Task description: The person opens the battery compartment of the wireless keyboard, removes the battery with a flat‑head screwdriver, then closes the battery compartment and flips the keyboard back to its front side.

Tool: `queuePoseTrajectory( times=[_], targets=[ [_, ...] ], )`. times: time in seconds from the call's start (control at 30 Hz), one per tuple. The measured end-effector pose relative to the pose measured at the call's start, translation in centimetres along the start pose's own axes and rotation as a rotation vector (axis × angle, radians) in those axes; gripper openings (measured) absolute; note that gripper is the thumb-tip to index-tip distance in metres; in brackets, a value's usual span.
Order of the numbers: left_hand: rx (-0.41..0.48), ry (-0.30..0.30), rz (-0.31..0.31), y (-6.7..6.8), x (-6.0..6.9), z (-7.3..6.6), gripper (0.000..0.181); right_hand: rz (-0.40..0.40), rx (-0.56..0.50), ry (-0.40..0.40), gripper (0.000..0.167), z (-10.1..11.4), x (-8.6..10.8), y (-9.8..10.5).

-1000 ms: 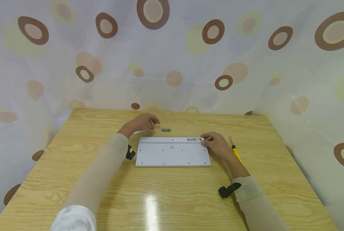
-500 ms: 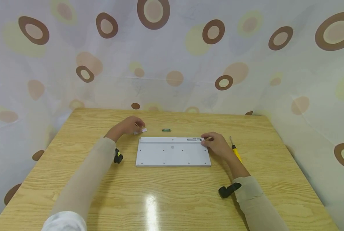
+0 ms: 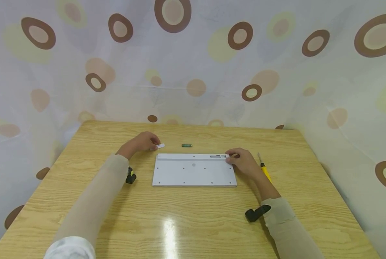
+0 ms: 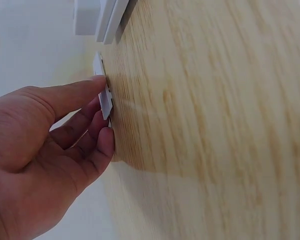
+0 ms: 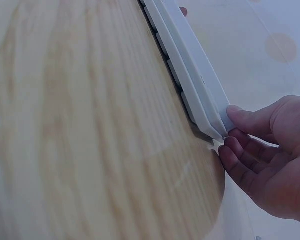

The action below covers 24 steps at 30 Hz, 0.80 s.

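Observation:
A white keyboard [image 3: 194, 176] lies face down on the wooden table, its battery slot uncovered near the far right corner. My right hand [image 3: 243, 162] holds that corner, the thumb on the back and the fingers at the edge, as the right wrist view [image 5: 280, 155] confirms. Beyond the keyboard's far left corner, my left hand [image 3: 144, 141] pinches a small white battery cover [image 3: 160, 146] that is low at the tabletop. In the left wrist view the thumb presses on one face of the cover [image 4: 105, 102]. A green battery [image 3: 186, 145] lies behind the keyboard.
A yellow-handled screwdriver [image 3: 265, 172] lies to the right of the keyboard, partly hidden by my right forearm. Patterned cloth [image 3: 193, 72] hangs behind and beside the wooden table [image 3: 193, 223].
My left hand has moved left, away from the battery, to the white battery cover and now pinches it. The right hand stays on the keyboard corner.

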State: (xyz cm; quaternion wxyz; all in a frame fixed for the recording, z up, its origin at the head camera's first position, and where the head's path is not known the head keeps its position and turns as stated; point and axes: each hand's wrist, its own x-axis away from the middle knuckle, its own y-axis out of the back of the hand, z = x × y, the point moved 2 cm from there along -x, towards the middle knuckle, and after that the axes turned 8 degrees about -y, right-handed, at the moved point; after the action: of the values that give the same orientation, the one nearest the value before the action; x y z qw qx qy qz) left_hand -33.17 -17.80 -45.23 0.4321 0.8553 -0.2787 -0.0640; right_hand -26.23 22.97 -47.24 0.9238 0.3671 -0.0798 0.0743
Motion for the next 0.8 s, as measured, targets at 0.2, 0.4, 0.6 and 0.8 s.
queuePoseTrajectory(
  times=[0.2, 0.4, 0.6, 0.8],
  targets=[
    [0.014, -0.011, 0.003, -0.1, -0.3, 0.1, 0.017, 0.004, -0.006, -0.002, 0.033, 0.0, 0.0, 0.0],
    [0.019, -0.03, -0.009, 0.1, -0.3, -0.6, 0.018, 0.005, -0.009, -0.005, 0.033, 0.0, 0.0, 0.1],
    [0.03, -0.041, -0.023, 0.3, -0.4, -1.7, 0.02, 0.003, -0.01, -0.007, 0.034, -0.1, -0.1, 0.1],
    [0.062, -0.065, -0.011, 0.3, -1.1, -3.1, 0.022, 0.004, -0.011, -0.012, 0.034, -0.1, 0.0, 0.1]
  ],
)
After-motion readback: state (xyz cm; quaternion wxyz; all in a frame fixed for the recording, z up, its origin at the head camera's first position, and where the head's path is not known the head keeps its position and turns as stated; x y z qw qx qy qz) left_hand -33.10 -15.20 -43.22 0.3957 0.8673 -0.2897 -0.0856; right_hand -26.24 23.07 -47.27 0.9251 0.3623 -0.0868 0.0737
